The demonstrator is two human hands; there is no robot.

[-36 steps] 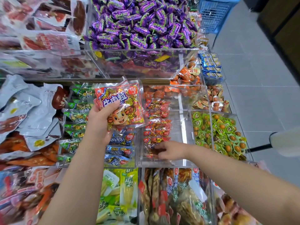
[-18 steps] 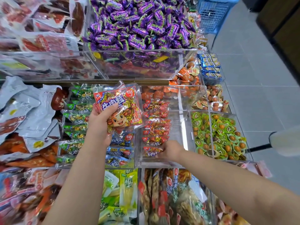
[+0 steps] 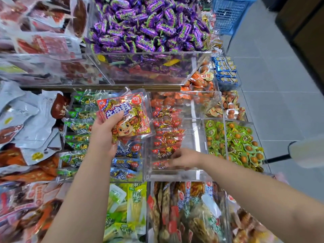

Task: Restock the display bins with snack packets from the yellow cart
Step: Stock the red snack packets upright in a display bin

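Two bare forearms point(image 3: 78, 190), smooth and slender, uncovered as far as can be seen, left grip point(image 3: 105, 135) in sharp view with rounded thumb, right grip point(image 3: 185, 158) smeared by blur, fingers indistinct

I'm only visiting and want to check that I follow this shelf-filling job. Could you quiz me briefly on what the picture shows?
1. True or false: the left hand holds a packet with a cartoon cow on it.
2. Which hand reaches into the clear bin that has red packets in it? A the left hand, B the right hand, C neither.
3. Fill in: the sweets heaped in the top bin are ____ in colour.
Key: 1 true; 2 B; 3 purple.
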